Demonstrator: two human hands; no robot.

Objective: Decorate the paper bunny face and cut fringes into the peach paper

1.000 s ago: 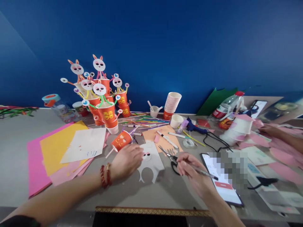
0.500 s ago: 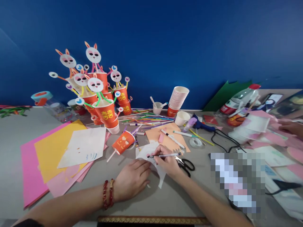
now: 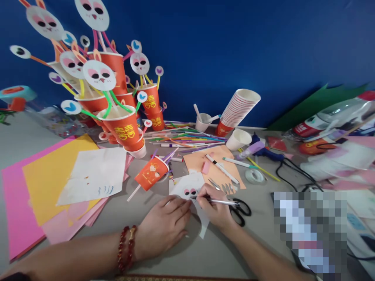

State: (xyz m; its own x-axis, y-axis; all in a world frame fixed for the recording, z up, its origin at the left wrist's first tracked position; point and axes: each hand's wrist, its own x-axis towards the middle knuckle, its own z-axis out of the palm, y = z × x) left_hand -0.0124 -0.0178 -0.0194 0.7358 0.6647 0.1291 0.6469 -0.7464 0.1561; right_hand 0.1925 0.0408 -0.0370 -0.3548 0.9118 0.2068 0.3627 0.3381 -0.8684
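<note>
Short, light strokes suit the right hand (image 3: 215,207), pinching the pen (image 3: 224,201) with the white paper (image 3: 179,187) at its ten o'clock, while the left hand (image 3: 164,224), laid flat, should steady the paper.

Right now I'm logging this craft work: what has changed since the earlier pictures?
The right hand has moved left from beside the scissors to the cut white paper, bringing the pen down to just below the drawn eyes. The left hand has drawn back to the paper's near edge. The view has shifted. The pen stayed in the right hand; the tilted orange cup stayed put.
</note>
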